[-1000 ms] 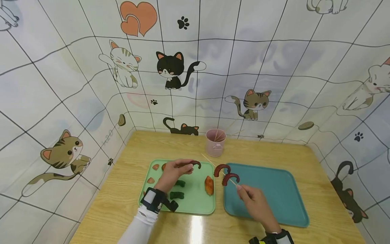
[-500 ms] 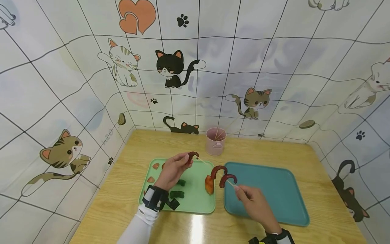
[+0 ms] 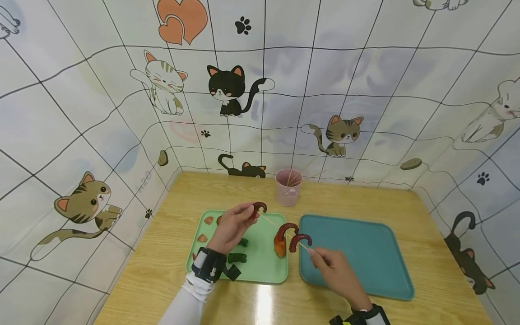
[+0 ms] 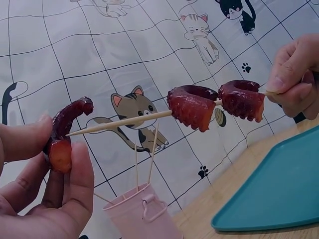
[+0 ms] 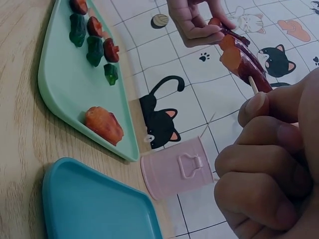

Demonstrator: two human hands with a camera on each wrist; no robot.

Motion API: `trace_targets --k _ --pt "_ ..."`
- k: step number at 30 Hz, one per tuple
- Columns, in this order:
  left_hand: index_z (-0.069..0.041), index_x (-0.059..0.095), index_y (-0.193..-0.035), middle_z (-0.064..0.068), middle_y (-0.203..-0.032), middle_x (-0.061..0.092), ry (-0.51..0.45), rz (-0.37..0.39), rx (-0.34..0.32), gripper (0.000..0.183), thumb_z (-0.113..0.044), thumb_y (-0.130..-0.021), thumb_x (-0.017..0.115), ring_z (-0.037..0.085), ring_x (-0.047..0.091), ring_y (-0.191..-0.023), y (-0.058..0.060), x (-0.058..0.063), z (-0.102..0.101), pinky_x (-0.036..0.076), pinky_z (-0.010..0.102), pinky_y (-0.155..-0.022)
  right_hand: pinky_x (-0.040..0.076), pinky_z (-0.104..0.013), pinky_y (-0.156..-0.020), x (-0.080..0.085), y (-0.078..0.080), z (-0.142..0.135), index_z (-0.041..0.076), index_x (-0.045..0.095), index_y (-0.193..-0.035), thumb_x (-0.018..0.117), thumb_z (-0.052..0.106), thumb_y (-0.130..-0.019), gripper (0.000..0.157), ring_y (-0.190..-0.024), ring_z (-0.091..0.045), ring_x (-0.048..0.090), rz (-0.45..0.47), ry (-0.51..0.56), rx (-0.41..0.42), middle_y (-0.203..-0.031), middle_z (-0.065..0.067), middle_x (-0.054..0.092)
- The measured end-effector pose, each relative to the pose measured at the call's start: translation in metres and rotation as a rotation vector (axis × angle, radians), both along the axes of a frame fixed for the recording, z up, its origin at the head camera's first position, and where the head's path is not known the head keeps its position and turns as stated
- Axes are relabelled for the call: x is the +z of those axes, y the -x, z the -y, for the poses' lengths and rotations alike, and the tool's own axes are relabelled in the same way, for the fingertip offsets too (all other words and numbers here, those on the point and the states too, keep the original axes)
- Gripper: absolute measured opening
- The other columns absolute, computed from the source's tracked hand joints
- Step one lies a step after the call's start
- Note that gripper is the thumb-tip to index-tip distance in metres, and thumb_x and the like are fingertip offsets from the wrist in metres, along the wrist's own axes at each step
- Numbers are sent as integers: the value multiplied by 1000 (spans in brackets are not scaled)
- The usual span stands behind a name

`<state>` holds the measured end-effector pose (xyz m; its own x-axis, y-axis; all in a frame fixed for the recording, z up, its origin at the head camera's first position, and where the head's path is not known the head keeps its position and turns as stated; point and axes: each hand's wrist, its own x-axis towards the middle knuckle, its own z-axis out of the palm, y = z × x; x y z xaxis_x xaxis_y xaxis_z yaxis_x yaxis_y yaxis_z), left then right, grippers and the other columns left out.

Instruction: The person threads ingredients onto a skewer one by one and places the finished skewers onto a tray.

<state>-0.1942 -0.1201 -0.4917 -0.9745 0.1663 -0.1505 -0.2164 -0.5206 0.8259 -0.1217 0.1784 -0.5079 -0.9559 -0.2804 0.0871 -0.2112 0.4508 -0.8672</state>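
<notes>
My left hand (image 3: pixel 229 229) pinches a curled, dark red octopus tentacle piece (image 4: pixel 64 130) between thumb and fingers, above the green tray. My right hand (image 3: pixel 338 271) grips the blunt end of a wooden skewer (image 4: pixel 122 121) over the teal tray's left side. Two similar tentacle pieces, one farther along (image 4: pixel 192 108) and one near the right fingers (image 4: pixel 242 100), are threaded on the skewer. In the left wrist view, the skewer's pointed end meets the side of the held piece; whether it has pierced it I cannot tell.
On the green tray (image 3: pixel 264 276) lie an orange-brown piece (image 5: pixel 103 125), dark green pieces (image 3: pixel 237 257) and small reddish pieces (image 5: pixel 94 26). The teal tray (image 3: pixel 353 253) is to its right. Behind them stands a pink bucket (image 3: pixel 287 194) with several skewers, near the cat-patterned wall.
My left hand has lifted its tentacle piece slightly and turned it toward the skewer. The right hand has shifted a little left and down, bringing the skewer's tip to that piece.
</notes>
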Motion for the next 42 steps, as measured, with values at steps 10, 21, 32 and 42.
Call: trace_targets --k 10,21,32,42 --pt "-17 76 -105 1 -104 71 45 -38 -61 19 -4 -101 62 12 68 -93 -5 1 -1 58 23 -89 26 -20 -48 -1 -1 2 13 53 -68 55 32 -107 44 -48 -1 25 7 -3 4 -57 10 32" --pt "-20 77 -101 -4 -105 72 58 -66 -90 23 -2 -100 63 10 69 -92 -9 2 -6 56 23 -89 26 -19 -49 0 -2 6 14 52 -68 55 33 -107 43 -48 0 25 5 -5 2 -57 10 31" --pt "-16 76 -100 0 -107 70 14 -19 -38 15 -3 -97 68 12 69 -93 -11 -2 -11 58 24 -89 25 -18 -49 -3 -2 8 17 50 -66 55 31 -108 44 -48 2 24 -52 -13 0 -55 13 30" --pt "-13 75 -103 2 -108 70 -9 6 -46 14 -2 -97 67 12 69 -95 -12 -6 -13 59 22 -89 25 -18 -47 -6 -3 9 20 50 -66 55 29 -108 43 -48 2 24 -53 8 11 -55 13 30"
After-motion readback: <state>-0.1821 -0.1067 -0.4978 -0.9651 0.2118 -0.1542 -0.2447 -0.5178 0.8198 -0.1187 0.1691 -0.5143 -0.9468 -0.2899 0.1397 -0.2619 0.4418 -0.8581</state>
